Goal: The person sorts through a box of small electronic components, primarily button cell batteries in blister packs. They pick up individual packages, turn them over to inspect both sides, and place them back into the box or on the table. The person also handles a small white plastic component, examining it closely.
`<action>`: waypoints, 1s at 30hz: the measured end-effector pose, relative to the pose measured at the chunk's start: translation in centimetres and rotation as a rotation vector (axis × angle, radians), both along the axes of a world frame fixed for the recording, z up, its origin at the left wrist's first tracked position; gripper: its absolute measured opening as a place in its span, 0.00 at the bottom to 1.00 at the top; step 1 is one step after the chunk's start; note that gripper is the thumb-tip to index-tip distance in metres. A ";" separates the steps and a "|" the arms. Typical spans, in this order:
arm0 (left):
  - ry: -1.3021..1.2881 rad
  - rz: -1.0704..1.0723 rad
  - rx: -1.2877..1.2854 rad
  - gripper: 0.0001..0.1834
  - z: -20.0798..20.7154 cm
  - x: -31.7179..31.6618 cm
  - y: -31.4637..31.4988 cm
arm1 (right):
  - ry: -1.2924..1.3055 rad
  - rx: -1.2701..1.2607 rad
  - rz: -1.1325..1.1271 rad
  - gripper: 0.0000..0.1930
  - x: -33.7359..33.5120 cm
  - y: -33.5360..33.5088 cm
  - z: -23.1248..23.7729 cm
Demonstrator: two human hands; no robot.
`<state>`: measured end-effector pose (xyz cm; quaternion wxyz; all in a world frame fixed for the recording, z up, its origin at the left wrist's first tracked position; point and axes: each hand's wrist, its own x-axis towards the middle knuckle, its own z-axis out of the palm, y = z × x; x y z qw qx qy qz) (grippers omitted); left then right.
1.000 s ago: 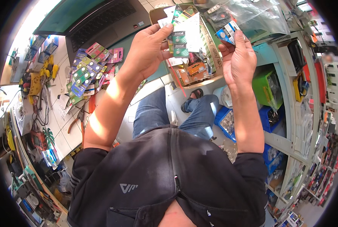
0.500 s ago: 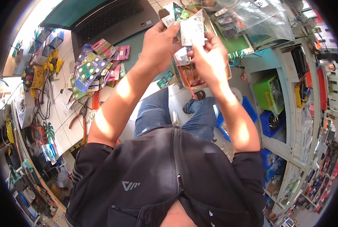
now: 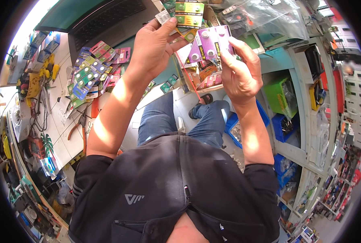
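My left hand (image 3: 151, 50) pinches a few button-cell battery cards, the front one a green-and-yellow battery card (image 3: 189, 14), with a white label showing beside the thumb. In my right hand (image 3: 244, 73) is a purple button-cell card (image 3: 208, 43), gripped at its right edge between thumb and fingers, its silver cells facing up. Both hands are raised over an open box (image 3: 218, 88) that holds more blister cards. To the left, a loose heap of coloured battery cards (image 3: 92, 73) lies on the white tabletop.
An open laptop (image 3: 103, 25) stands behind the heap. Orange-handled pliers (image 3: 82, 126) lie near the table's front edge. Clear plastic bags (image 3: 265, 22) rest at the back right. Shelves on the right hold a green bin (image 3: 278, 96) and blue bins (image 3: 285, 128).
The right hand has moved right and turned its card from the white back to the purple front. The left hand's cards have swung up, showing the green-and-yellow face.
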<state>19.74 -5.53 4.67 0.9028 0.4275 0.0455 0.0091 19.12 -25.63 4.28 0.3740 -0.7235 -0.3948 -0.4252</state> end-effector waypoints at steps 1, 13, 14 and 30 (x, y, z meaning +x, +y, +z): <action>-0.011 -0.002 -0.007 0.13 0.1 -0.2 0.0 | -0.023 0.016 -0.006 0.19 -0.1 0.0 0.1; -0.009 -0.005 0.009 0.13 0.3 -0.8 0.1 | -0.038 0.067 0.030 0.18 -0.7 0.4 0.5; -0.012 -0.005 0.007 0.13 0.3 -0.8 0.0 | -0.040 0.067 0.033 0.18 -0.7 0.4 0.5; -0.007 -0.016 0.024 0.13 0.8 -1.2 0.0 | -0.052 0.043 -0.019 0.17 -0.8 0.1 0.6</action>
